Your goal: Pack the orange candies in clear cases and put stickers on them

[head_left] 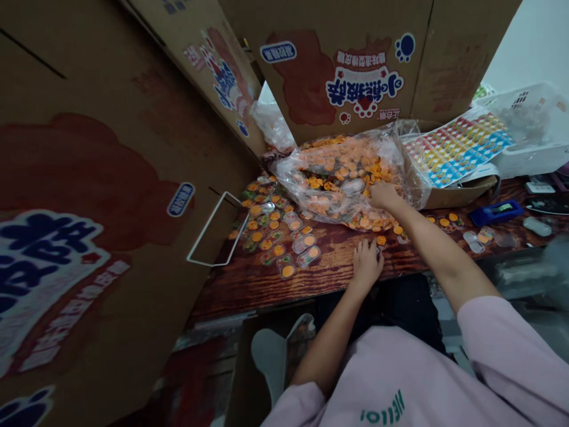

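Observation:
My left hand [368, 262] rests at the table's front edge, fingers bent around what looks like a small clear plastic case, mostly hidden by them. An orange disc [381, 240] shows just past the fingertips. Farther back, my right hand [383, 196] reaches into a large open clear plastic bag [291, 172] heaped with small orange pieces [342, 172]. Its fingertips are down among the pieces, so what they grip is hidden. On the left of the table lie several clear two-lobed cases [310, 255] with orange discs inside.
Tall printed cartons [311, 77] wall off the back and left. Behind the bag's right side, a sticker sheet [462, 145] lies on a low cardboard box [462, 193]. A white basket [533, 148] and a blue tape dispenser [496, 212] are at the right.

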The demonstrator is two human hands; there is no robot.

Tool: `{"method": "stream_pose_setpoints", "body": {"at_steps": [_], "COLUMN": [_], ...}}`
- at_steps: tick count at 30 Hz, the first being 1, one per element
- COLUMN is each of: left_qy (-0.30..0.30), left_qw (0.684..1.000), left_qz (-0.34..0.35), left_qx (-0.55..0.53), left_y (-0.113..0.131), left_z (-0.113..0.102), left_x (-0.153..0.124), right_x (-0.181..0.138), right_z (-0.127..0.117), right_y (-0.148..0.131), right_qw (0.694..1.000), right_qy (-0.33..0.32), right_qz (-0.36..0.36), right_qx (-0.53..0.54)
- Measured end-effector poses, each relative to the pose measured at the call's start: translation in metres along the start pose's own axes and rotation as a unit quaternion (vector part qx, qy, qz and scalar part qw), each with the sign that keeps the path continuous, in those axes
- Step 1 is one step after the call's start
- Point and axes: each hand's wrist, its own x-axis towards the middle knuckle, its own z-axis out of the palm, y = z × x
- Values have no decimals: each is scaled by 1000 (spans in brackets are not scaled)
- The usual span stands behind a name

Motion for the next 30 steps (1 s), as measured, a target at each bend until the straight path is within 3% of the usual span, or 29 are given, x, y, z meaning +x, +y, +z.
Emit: {"method": "stream_pose_setpoints", "body": {"at_steps": [5,9,12,14,16,18,21,25,27,30], "left_qy": [-28,-36,-17,-17,-25,-30,-25,9,16,16], "left_qw": [998,990,986,985,983,983,983,975,967,960], "left_qz": [58,88,71,69,79,87,86,54,40,41], "left_qx": [-19,-106,-148,-160,-165,-162,-159,-217,-253,-278], "left_y": [-23,-42,-54,-59,-62,-61,-59,-62,-65,-69], "left_z": [-14,-20,-19,-18,-18,-20,-26,-30,-27,-21], "left_x": [-17,-32,-41,-45,-47,-48,-48,-48,-48,-48], "right_x": [-2,-6,-32,-68,-112,-155,-200,-213,-208,-199], "right_z": [1,-11,-20,-15,4,33,81,120,126,126], "right_y": [-4,0,4,4,0,-7,-17,-24,-25,-24], "right_qw": [999,1000,987,951,901,865,845,830,840,885], "right_qy": [0,19,144,258,324,308,210,136,126,108], "right_qz": [-33,-16,13,25,22,10,9,2,-27,-95], "right_qx": [-5,1,69,170,287,395,492,541,526,443]}}
